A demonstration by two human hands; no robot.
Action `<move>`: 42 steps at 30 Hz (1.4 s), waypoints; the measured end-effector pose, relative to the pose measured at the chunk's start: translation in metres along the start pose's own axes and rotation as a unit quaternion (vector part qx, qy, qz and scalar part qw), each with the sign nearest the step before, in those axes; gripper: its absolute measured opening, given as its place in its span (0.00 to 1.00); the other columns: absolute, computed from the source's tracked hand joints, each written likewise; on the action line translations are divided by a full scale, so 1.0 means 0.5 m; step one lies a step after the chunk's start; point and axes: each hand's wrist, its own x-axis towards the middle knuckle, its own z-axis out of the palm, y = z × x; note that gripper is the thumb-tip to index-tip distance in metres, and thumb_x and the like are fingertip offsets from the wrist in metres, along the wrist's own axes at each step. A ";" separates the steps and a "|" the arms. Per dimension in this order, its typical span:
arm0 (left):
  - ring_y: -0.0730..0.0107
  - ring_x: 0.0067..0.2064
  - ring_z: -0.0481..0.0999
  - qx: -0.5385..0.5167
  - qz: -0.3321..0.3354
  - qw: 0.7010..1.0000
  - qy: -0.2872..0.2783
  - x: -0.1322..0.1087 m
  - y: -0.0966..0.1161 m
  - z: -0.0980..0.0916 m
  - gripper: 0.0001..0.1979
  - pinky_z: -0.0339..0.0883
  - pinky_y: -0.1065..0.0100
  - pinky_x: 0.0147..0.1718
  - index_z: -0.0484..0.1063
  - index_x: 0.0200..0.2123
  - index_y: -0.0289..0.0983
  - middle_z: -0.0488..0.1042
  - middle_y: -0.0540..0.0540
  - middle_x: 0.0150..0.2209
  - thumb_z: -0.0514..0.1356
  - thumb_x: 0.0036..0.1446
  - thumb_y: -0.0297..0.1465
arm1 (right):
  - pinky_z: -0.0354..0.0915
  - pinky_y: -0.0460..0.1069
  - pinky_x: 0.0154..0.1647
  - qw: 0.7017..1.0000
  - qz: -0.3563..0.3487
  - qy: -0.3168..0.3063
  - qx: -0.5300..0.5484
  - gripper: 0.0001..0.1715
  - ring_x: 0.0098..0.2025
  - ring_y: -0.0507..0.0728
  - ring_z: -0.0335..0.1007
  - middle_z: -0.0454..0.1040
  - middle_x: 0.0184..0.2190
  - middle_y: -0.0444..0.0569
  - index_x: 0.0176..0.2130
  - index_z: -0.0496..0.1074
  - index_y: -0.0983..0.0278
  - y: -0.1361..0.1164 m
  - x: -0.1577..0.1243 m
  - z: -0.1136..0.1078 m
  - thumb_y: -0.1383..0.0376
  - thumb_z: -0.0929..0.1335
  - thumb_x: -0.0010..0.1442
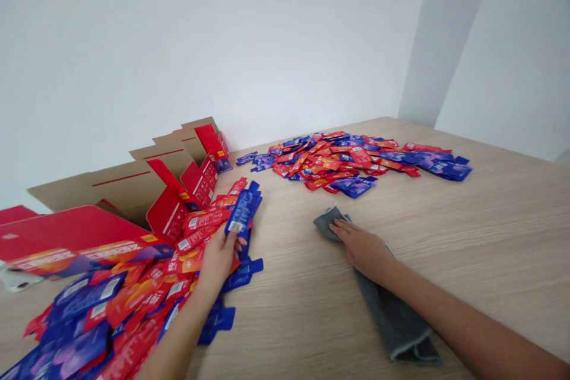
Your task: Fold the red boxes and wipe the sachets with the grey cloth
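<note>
Sachet, blue [242,206]: is being pinched at the near end by the left hand [221,249], thumb on top, fingers curling beneath. Is bearing pale lettering, too blurred for reading, and a white printed panel [236,226] close to the thumb. Is pointing its narrow necked end away from the wrist and slightly right, long axis running toward the wall [267,41]. Is overlapping other blue sachets at the right edge of the near pile [138,300]; contact underneath: cannot tell.

Right hand [363,249]: is lying palm down, fingers extending together over grey cloth [396,323]. Is pressing or clutching: cannot tell, thumb hiding.

Cloth: is trailing beneath the forearm toward the lower right of the table [289,291].

Near pile: is mixing red and blue sachets, some showing white panels, print illegible.

Cardboard boxes, red outside, brown inside [57,231]: are standing open in a row at left, flaps raising. Are carrying white lettering, blurred, and small yellow labels. Are bordering the near pile closely, partly hiding a white object [20,279].

Far pile, red and blue sachets [332,160]: is spreading near the wall, well apart from both hands.
</note>
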 end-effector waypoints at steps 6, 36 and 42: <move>0.46 0.46 0.69 0.473 0.132 0.858 0.153 0.026 -0.023 -0.069 0.24 0.64 0.52 0.43 0.62 0.55 0.25 0.69 0.31 0.40 0.46 0.56 0.26 | 0.58 0.54 0.57 1.000 0.005 -0.004 -0.003 0.32 0.60 0.59 0.55 0.60 0.59 0.57 0.58 0.61 0.71 -0.012 -0.001 -0.001 0.78 0.57 0.54; 0.70 0.23 0.75 -0.117 -0.002 0.979 -0.164 0.178 0.162 0.375 0.13 0.68 0.71 0.21 0.68 0.38 0.31 0.75 0.44 0.27 0.46 0.60 0.28 | 0.54 0.53 0.59 0.990 0.057 0.005 0.128 0.30 0.60 0.58 0.55 0.61 0.59 0.57 0.59 0.61 0.70 -0.005 0.012 -0.007 0.75 0.57 0.57; 0.78 0.12 0.63 -0.232 -0.116 0.942 -0.212 0.066 0.065 0.275 0.13 0.56 0.76 0.11 0.65 0.21 0.34 0.68 0.49 0.14 0.55 0.52 0.36 | 0.58 0.53 0.57 0.964 0.165 0.057 0.200 0.26 0.55 0.58 0.63 0.66 0.55 0.58 0.58 0.60 0.73 0.011 0.015 -0.007 0.71 0.55 0.62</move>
